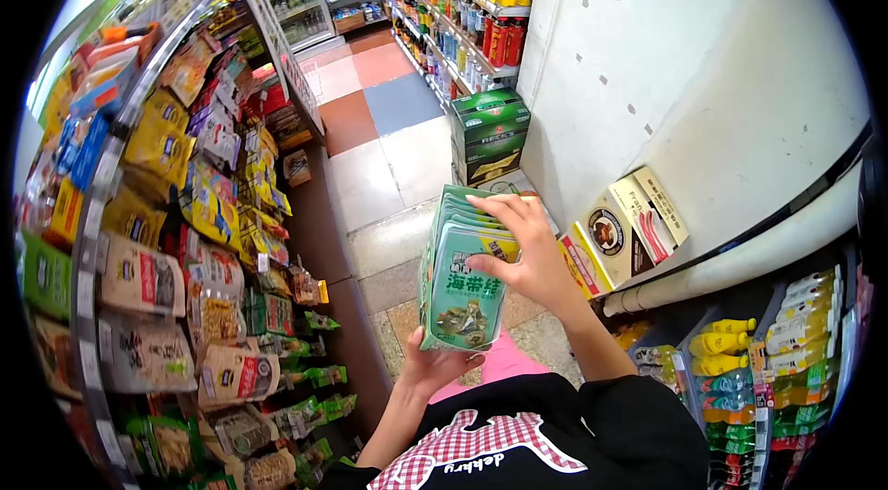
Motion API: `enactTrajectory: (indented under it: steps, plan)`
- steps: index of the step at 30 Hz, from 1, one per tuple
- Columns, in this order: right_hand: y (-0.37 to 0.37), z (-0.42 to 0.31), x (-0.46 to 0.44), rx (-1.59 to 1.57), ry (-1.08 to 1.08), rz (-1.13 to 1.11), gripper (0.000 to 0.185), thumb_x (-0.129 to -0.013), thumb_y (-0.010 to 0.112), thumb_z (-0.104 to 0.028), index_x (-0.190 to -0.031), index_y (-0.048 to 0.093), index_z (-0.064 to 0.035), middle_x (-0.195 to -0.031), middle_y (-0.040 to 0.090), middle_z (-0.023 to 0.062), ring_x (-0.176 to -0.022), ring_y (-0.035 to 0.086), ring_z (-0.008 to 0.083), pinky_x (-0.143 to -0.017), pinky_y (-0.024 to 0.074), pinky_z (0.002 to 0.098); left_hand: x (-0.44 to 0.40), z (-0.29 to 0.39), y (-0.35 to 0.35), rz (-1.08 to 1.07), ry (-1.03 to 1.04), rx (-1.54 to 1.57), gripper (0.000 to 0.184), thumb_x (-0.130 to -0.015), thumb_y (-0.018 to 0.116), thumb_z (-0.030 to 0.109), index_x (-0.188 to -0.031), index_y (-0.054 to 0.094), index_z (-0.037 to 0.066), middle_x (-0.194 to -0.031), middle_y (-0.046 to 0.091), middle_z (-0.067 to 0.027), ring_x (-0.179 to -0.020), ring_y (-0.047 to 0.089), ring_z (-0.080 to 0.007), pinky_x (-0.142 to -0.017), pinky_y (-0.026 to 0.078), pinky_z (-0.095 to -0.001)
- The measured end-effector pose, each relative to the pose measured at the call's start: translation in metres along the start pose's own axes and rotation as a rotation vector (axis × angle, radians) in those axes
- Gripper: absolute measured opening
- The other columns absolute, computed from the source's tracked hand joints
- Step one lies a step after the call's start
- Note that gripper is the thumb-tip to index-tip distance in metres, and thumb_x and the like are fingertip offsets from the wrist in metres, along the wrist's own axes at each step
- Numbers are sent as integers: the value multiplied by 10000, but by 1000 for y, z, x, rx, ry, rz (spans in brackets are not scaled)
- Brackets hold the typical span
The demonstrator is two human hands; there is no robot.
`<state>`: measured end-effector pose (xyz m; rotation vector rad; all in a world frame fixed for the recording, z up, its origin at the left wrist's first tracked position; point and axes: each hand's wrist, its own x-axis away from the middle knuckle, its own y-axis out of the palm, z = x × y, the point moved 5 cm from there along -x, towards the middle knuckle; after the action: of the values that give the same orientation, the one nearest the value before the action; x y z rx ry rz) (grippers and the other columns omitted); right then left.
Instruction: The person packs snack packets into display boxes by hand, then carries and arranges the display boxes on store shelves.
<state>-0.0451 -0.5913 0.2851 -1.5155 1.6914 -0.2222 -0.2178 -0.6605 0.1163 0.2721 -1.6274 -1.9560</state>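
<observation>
A green box of several green snack packets [469,291] is held in front of my body, above the floor. My left hand [435,365] supports it from below at the bottom edge, thumb on the left side. On its upper right, my right hand [523,245] has its thumb on the front packet's face and its fingers over the tops of the packets behind. The front packet shows dark green characters and a picture of food.
Hanging snack bags [139,277] fill the shelf on the left. A green carton [490,134] stands by the drink shelves [462,9] ahead. Beside the white wall [666,46] are cardboard boxes [615,231]. Bottles [721,351] line a rack at the lower right.
</observation>
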Motion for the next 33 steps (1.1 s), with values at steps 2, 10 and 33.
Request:
enactTrajectory:
  steps: [2,10,33]
  plan:
    - [4,42,-20,-20,55,-21,699,-740,829,-354,-1348,596,-101,-1247,607,89,-1120,500,312,-1006,410,424,-35,11,-7,38,-35,62,939,-680,782,660,-1437,477,195,-1378,539,-96,-1160,540,-290,-949,424,-444]
    - [-4,193,-102,-28,158,81,694,-771,813,-363,-1366,580,-91,-1335,602,124,-1189,515,334,-1053,403,433,-185,76,-17,77,-102,83,909,-701,785,627,-1427,481,170,-1321,570,-112,-1059,579,-292,-875,452,-410]
    - [63,506,-320,143,397,36,572,-874,725,-279,-1404,558,-144,-1469,520,104,-1418,389,375,-1152,340,456,-549,248,-154,31,-282,258,839,-675,792,583,-1353,523,169,-1253,579,-65,-1019,543,-236,-832,454,-396]
